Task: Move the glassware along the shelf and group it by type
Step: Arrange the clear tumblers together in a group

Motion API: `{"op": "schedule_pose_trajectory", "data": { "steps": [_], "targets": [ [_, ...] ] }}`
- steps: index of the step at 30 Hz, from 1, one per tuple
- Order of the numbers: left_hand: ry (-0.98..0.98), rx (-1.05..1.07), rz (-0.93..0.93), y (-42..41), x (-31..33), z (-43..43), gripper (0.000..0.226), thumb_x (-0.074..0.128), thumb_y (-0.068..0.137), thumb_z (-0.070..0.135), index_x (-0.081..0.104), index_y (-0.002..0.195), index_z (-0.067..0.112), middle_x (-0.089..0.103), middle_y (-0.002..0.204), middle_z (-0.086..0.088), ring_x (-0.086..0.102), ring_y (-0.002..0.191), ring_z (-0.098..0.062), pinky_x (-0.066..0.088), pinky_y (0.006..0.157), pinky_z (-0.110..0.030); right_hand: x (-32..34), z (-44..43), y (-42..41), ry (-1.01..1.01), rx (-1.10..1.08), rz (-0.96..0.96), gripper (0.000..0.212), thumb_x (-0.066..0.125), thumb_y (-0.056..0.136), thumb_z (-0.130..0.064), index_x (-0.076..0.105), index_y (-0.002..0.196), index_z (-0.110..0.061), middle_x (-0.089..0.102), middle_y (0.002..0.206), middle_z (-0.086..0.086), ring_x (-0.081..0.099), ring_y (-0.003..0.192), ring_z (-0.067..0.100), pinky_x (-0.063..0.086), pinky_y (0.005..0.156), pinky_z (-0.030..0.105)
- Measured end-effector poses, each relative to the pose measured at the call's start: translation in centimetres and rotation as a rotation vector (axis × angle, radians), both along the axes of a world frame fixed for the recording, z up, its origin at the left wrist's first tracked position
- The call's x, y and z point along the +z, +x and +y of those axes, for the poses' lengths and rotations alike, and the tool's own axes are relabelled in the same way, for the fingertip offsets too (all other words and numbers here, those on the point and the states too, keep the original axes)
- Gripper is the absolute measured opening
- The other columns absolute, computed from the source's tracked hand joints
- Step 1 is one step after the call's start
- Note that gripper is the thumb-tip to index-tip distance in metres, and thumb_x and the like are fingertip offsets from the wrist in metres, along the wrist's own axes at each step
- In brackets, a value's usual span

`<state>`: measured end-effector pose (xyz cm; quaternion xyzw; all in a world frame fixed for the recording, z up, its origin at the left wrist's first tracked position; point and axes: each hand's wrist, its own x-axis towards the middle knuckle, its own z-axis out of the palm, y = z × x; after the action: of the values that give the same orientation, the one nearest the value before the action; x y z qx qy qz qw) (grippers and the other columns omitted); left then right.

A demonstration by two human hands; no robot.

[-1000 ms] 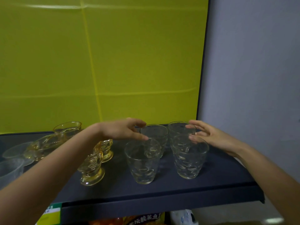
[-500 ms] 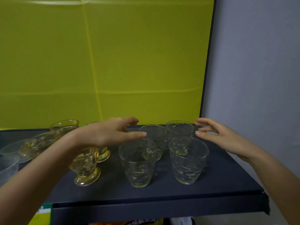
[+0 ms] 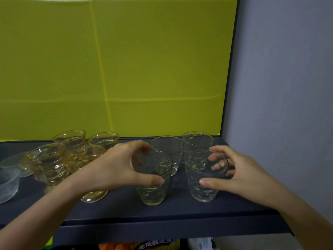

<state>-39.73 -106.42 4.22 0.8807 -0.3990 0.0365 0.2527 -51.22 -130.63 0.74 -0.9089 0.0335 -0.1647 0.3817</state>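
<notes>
Several clear dimpled tumblers stand at the right end of the dark shelf (image 3: 180, 219). My left hand (image 3: 117, 168) wraps the front left tumbler (image 3: 153, 192), thumb in front and fingers behind its rim. My right hand (image 3: 239, 172) grips the front right tumbler (image 3: 201, 188) the same way. Two more tumblers, one (image 3: 168, 147) behind the left one and one (image 3: 197, 141) behind the right one, stand at the back. Several amber footed cups (image 3: 70, 141) cluster to the left, partly hidden by my left forearm.
Clear glass bowls (image 3: 7, 183) sit at the far left of the shelf. A yellow panel (image 3: 126, 69) backs the shelf and a grey wall (image 3: 288, 105) closes its right side. Packaged goods (image 3: 155, 245) show on the level below.
Both hands, open and hovering above the tumblers before, have come down and closed around the two front tumblers. The view has shifted slightly.
</notes>
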Motion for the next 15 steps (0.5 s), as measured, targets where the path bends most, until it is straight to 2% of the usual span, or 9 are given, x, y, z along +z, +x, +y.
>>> {"op": "schedule_pose_trajectory", "data": {
  "steps": [3,5,7,10,13,15],
  "targets": [
    [-0.036,0.01,-0.006,-0.2,0.0,-0.1,0.084,0.065,0.033,0.073,0.053,0.107,0.035,0.06,0.099,0.023,0.06,0.084,0.003,0.048,0.077,-0.021,0.0,-0.1,0.0,0.023,-0.007,-0.03,0.088,0.068,0.028,-0.074,0.049,0.107,-0.039,0.063,0.102,-0.014,0.062,0.09,0.003,0.051,0.076,0.024],
    [-0.069,0.001,-0.016,-0.4,0.7,0.0,0.083,0.067,0.032,0.071,0.054,0.106,0.034,0.062,0.096,0.022,0.06,0.084,0.003,0.049,0.076,-0.02,0.5,-0.4,-0.2,0.036,-0.012,-0.034,0.086,0.069,0.026,-0.07,0.052,0.103,-0.036,0.064,0.099,-0.011,0.063,0.089,0.007,0.051,0.074,0.025],
    [-0.136,-0.006,-0.006,-0.4,1.8,0.0,0.085,0.069,0.031,0.068,0.055,0.107,0.033,0.064,0.096,0.02,0.061,0.083,0.002,0.051,0.073,-0.019,1.6,-0.9,-0.4,0.031,-0.033,-0.068,0.089,0.07,0.024,-0.074,0.054,0.102,-0.034,0.065,0.097,-0.01,0.063,0.088,0.007,0.051,0.074,0.025],
    [-0.274,-0.019,0.035,-0.1,4.0,-0.8,0.085,0.071,0.031,0.064,0.057,0.107,0.029,0.065,0.098,0.018,0.064,0.082,-0.002,0.055,0.077,-0.027,4.2,-1.6,-0.2,0.002,-0.067,-0.141,0.095,0.068,0.026,-0.078,0.056,0.108,-0.031,0.065,0.096,-0.011,0.064,0.088,0.007,0.051,0.083,0.029],
    [-0.346,-0.013,0.021,0.4,5.9,-2.2,0.085,0.071,0.032,0.063,0.057,0.107,0.026,0.066,0.098,0.016,0.065,0.078,-0.002,0.05,0.069,-0.017,6.7,-1.9,1.2,-0.004,-0.107,-0.232,0.094,0.069,0.032,-0.069,0.055,0.114,-0.025,0.064,0.102,-0.011,0.062,0.1,0.014,0.048,0.095,0.035],
    [-0.361,0.003,0.013,0.8,6.8,-3.3,0.09,0.071,0.031,0.064,0.057,0.11,0.025,0.065,0.099,0.017,0.065,0.077,-0.001,0.051,0.072,-0.02,7.9,-2.0,2.5,0.008,-0.142,-0.28,0.101,0.069,0.029,-0.069,0.053,0.118,-0.023,0.063,0.103,-0.01,0.06,0.103,0.015,0.045,0.099,0.038]
  ]
}}
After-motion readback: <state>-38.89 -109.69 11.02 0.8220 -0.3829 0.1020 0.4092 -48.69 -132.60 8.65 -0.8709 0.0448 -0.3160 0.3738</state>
